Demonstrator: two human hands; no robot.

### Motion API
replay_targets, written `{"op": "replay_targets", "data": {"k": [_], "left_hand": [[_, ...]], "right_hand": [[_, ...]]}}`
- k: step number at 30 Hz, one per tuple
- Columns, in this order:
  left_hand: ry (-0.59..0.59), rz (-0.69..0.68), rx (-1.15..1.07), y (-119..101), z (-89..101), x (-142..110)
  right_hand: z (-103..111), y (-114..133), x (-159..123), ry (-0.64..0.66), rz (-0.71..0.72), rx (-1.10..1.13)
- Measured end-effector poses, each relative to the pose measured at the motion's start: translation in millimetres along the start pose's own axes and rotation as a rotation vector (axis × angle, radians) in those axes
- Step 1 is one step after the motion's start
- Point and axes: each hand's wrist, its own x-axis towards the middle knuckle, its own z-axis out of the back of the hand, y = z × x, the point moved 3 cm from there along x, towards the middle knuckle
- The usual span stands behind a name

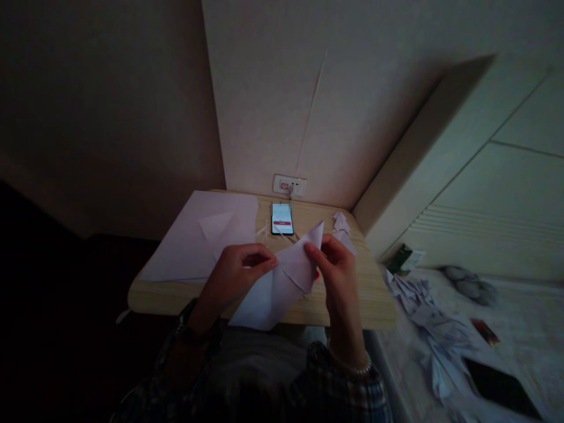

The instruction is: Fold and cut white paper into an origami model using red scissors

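Note:
A folded sheet of white paper [286, 276] is held up between my two hands, over the front of the small wooden table [370, 305]. My left hand [247, 267] pinches its upper left edge between thumb and fingertips. With thumb and fingers, my right hand [337, 267] grips it near the pointed upper right corner. Creases and a folded flap show on its face. Beyond it a lit phone [282, 218] lies on the table, with thin paper strips [263, 230] beside it. Something small and red, partly hidden, shows behind the paper by my right hand.
White sheets [176, 247] and a folded triangle [217, 228] cover the table's left side. Small folded paper pieces [341, 223] sit at the back right. A wall socket [289, 185] is behind the phone. On the bed at right lie crumpled folded papers [423, 305] and a dark tablet-like slab [502, 385].

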Motion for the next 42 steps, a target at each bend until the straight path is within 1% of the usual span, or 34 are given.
{"op": "replay_targets", "data": {"k": [9, 14, 21, 25, 27, 31, 35, 39, 42], "left_hand": [[0.019, -0.002, 0.009, 0.8, 0.4, 1.4], [0.015, 0.012, 0.036, 5.0, 2.3, 2.4], [0.013, 0.047, -0.002, 5.2, 3.1, 1.9], [0.034, 0.060, -0.002, 7.3, 3.1, 1.6], [0.042, 0.063, 0.005, 7.7, 3.8, 1.6], [0.043, 0.066, 0.016, 6.7, 5.9, 1.9], [0.060, 0.042, 0.006, 7.2, 5.9, 2.1], [0.058, 0.043, 0.007, 8.9, 6.3, 1.8], [0.054, 0.040, 0.018, 8.1, 8.4, 1.3]], "right_hand": [[-0.8, 3.1, 4.5, 0.037, -0.014, -0.049], [1.6, 6.6, 13.2, 0.016, 0.049, -0.011], [3.5, 5.7, 16.3, -0.007, 0.059, 0.013], [3.3, 6.6, 15.3, -0.028, 0.082, 0.005], [2.4, 8.2, 15.1, -0.017, 0.092, -0.009], [1.7, 14.1, 16.9, 0.013, 0.066, -0.047], [4.1, 20.7, 19.5, -0.016, 0.096, -0.080], [3.2, 19.2, 16.7, -0.061, 0.108, -0.133], [-0.5, 18.3, 12.2, -0.141, 0.195, -0.207]]}}
